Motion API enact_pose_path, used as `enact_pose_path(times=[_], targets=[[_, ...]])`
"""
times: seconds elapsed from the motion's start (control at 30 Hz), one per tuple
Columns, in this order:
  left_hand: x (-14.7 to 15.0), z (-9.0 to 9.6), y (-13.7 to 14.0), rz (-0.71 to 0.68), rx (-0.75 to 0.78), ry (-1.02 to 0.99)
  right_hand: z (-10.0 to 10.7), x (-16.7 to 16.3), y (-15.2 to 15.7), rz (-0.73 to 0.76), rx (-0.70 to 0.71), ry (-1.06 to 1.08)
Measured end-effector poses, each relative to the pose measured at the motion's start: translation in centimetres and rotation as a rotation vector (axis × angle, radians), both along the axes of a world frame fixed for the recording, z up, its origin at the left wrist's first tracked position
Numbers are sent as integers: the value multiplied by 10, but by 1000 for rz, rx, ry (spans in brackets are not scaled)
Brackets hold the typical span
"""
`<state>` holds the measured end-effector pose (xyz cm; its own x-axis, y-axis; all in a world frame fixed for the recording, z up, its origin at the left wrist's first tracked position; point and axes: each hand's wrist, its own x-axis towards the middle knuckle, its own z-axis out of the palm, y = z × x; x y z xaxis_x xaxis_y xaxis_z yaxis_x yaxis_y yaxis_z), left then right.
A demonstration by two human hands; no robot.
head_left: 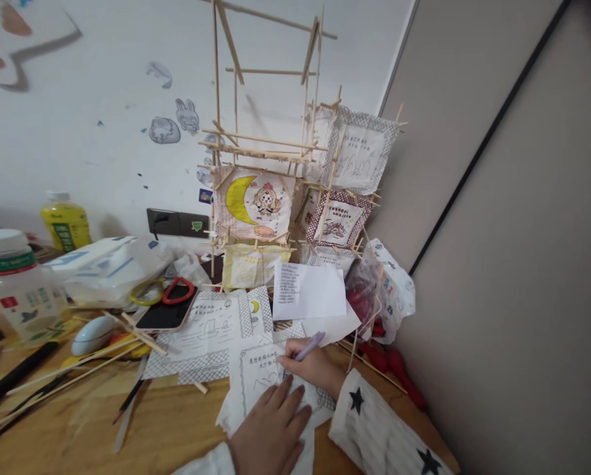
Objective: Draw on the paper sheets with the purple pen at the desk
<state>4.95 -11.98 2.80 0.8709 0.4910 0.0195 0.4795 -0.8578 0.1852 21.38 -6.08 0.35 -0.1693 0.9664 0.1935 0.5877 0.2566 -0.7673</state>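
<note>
Right hand (315,368) near the middle of the lower frame, fingers (291,361) pinched shut around a lilac pen (309,346), tip down on a printed paper sheet (256,376) with a patterned border. Left hand (270,429) just below, palm down, fingers spread flat and open on the same sheet, holding nothing, pressing the paper onto the wooden counter (167,429). White sleeve with black stars (374,429) on the right forearm.

Further bordered sheets (211,336) overlapping behind the one under the pen, partly beneath a white note with small handwriting (308,290). Behind these, a tall frame of thin wooden sticks (266,138) against the wall, hung with coloured paper panels: a yellow crescent moon with a cartoon figure (253,201), and patterned-border squares to its right (357,152).

Left of the sheets: a dark phone (164,316) lying flat, red and yellow rings (169,290) just beside it, a pale blue oval object (92,334), loose sticks (78,376) and dark pens (13,376) across the counter. Farther left, a clear jar with white lid (8,284), a yellow bottle (65,224) and a white plastic pack (100,267). Right of the frame, a crumpled plastic bag with red contents (382,290) against a grey wall panel.
</note>
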Motion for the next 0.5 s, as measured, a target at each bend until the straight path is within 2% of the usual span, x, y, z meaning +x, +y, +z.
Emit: enact_pose_path(times=[0.2, 0.5], targets=[[0, -5, 1, 5, 6, -1, 1, 0, -2, -24, -12, -12], [0, 7, -2, 15, -21, 20, 5, -1, -3, -3, -16, -1]])
